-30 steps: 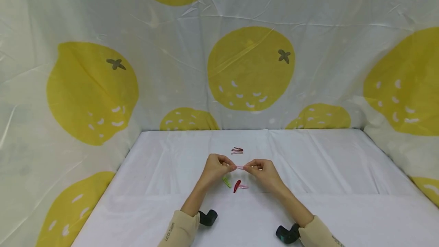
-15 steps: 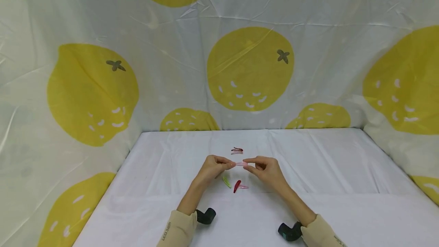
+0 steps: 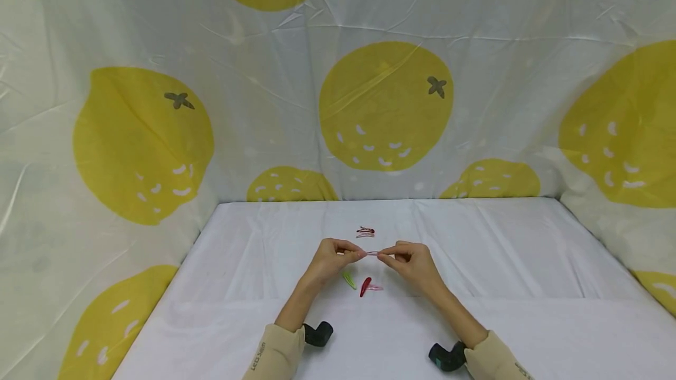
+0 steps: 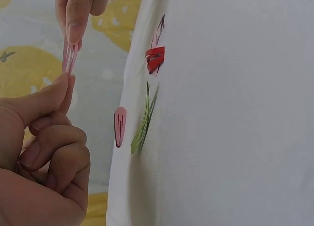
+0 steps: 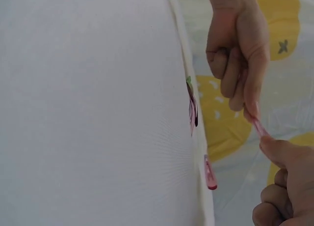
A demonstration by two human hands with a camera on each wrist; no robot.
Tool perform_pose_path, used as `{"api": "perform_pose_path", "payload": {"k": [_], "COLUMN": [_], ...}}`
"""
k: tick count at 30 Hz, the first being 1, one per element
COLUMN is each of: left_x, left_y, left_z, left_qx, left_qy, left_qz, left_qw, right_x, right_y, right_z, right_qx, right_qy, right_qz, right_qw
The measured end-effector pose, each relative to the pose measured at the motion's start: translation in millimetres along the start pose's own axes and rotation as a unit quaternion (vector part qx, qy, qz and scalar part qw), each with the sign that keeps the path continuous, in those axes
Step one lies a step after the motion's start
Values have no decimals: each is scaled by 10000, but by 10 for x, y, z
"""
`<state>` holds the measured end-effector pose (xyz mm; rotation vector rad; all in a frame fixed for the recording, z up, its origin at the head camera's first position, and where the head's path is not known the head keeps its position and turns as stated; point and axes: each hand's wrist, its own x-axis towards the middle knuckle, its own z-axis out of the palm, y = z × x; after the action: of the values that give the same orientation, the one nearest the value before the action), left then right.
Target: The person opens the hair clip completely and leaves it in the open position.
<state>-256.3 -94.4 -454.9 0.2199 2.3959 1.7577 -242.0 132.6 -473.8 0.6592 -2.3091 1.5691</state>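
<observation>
Both hands pinch a light pink snap hair clip (image 3: 372,253) by its opposite ends, held above the table in the head view. My left hand (image 3: 330,258) grips one end between thumb and forefinger; my right hand (image 3: 412,264) does likewise at the other. The left wrist view shows the slotted body of this clip (image 4: 69,56) stretched between the fingertips. Nearer the person lie a green snap clip (image 3: 349,280), a red one (image 3: 365,287) and, touching the red one, another pink clip (image 3: 375,287).
Beyond the hands, a dark red clip (image 3: 365,230) and a pale pink clip (image 3: 365,236) lie close together. A white cloth (image 3: 475,251) covers the table. A lemon-print curtain (image 3: 264,104) hangs behind and at the sides. Black wrist cameras (image 3: 318,334) sit on both forearms.
Half a second ago the held clip showed more of its pink face; now it appears thinner, nearly edge-on. The right fingertips have drawn closer together on its end. The clips on the table stay put.
</observation>
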Motion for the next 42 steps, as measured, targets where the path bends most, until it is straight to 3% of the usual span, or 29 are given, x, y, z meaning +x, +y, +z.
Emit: {"api": "perform_pose_path", "payload": {"k": [7, 12, 18, 24, 33, 39, 42], "left_x": [4, 5, 5, -28, -48, -28, -22], "left_y": [-20, -15, 19, 57, 48, 25, 20], "left_z": [-15, -21, 6, 9, -23, -43, -44], "left_qx": [-97, -72, 47, -18, -340, -331, -312], "left_qy": [-212, -238, -48, -46, -309, -354, -377], "left_qz": [484, 634, 790, 711, 565, 364, 440], "left_qw": [9986, 9977, 9968, 9975, 9973, 9982, 9978], "right_x": [4, 7, 19, 12, -8, 9, 21], "right_y": [-24, -46, -65, -75, -21, -24, -16], "right_z": [-21, -23, -4, -28, -50, -50, -46], "right_qx": [313, 534, 477, 737, 1212, 1409, 1473], "right_qy": [-256, -297, -108, -350, -736, -792, -688], "right_qz": [966, 1259, 1409, 1411, 1653, 2170, 2530], "right_qw": [9945, 9902, 9888, 9866, 9760, 9627, 9537]}}
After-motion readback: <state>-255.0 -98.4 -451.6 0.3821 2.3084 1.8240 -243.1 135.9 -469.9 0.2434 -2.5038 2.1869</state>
